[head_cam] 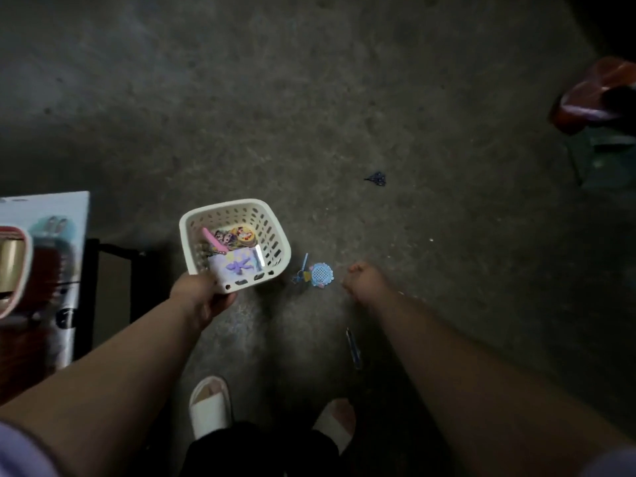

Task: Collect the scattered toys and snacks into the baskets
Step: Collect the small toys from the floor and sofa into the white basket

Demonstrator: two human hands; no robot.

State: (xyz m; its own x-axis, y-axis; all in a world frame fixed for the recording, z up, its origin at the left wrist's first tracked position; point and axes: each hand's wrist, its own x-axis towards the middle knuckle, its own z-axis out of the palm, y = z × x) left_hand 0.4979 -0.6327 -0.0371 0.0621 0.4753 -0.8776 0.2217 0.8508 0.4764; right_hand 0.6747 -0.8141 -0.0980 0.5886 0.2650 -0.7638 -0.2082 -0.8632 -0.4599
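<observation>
Left hand (pixel 203 297) grips the near corner of a white plastic basket (pixel 227 204), thumb curled over the rim; perforated walls, rounded-square shape. Above the grip inside it: a pink stick (pixel 210 237), a round yellow disc (pixel 246 235) and a glossy packet (pixel 241 266) with a purple print. Right hand (pixel 364 280) is low over the floor, fingers blurred (can't tell if pinched or spread). Just left of it lies a round pale-blue toy (pixel 321 274) with a grid face, touching a thin blue piece (pixel 302 270). Further beyond it, a small dark toy (pixel 377 179). Nearer, under the right forearm, a slim blue pen-like thing (pixel 354 349). Floor (pixel 309 98) is rough, mottled grey concrete, dimly lit. White slippers (pixel 210 404) at the bottom.
</observation>
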